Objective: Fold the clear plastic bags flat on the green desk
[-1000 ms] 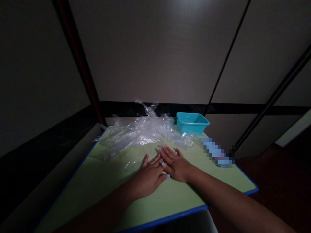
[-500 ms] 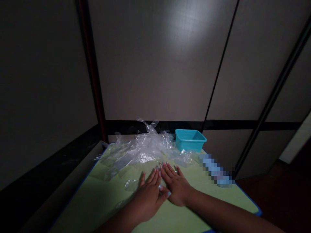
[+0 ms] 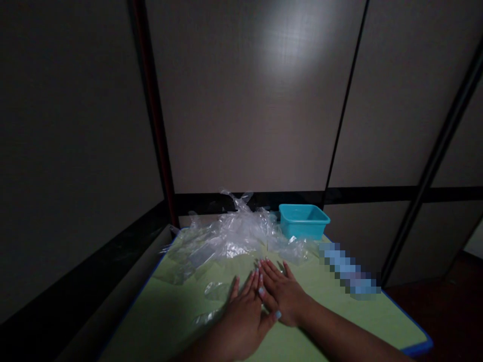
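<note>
My left hand (image 3: 244, 318) lies flat, palm down, with its fingers stretched forward and thumb out to the right. Beside it, my right hand (image 3: 286, 294) is also flat and palm down, its fingers angled up to the left. The fingertips of the two hands meet or overlap slightly. A thin clear plastic piece (image 3: 218, 290) shows left of my left hand; how much of it runs beneath the hands is hidden. Just beyond the fingertips spreads a crumpled heap of thin clear plastic (image 3: 237, 234), with some finger-like ends sticking up.
The green table (image 3: 151, 322) has a blue edge. At its back right stands a turquoise plastic basket (image 3: 302, 230). A blurred-out light blue item (image 3: 349, 271) lies along the right side. Cabinet panels (image 3: 249, 110) rise behind the table and at the left.
The view has shifted slightly, so everything sits a little further right and lower. Both hands stay flat on the table, with the left hand slightly nearer the right.
</note>
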The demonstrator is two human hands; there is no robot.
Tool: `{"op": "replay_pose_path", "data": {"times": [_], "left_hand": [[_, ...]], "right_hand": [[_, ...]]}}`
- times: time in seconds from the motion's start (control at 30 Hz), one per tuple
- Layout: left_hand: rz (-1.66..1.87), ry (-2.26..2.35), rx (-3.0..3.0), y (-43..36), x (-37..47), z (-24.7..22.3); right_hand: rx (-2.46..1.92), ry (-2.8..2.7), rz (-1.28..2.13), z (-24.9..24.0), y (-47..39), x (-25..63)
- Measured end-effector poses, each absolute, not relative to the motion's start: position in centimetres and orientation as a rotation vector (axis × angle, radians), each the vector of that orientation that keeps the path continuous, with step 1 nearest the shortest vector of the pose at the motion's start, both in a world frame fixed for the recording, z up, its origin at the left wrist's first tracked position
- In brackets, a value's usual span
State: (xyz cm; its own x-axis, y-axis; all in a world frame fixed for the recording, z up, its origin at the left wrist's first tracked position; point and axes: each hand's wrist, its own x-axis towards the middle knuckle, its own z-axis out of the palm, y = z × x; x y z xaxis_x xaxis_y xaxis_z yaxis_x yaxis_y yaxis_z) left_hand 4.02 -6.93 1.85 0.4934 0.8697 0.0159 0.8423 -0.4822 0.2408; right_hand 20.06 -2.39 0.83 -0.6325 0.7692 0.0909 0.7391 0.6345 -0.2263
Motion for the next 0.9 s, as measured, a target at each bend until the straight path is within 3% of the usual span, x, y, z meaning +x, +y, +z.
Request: {"op": "replay_pose_path", "data": {"times": [0.9], "left_hand": [[0.155, 1.525, 2.487, -6.92, 3.12, 1.78]], "right_hand": [[-1.492, -2.626, 0.313, 1.43, -2.3, 20.9]]}}
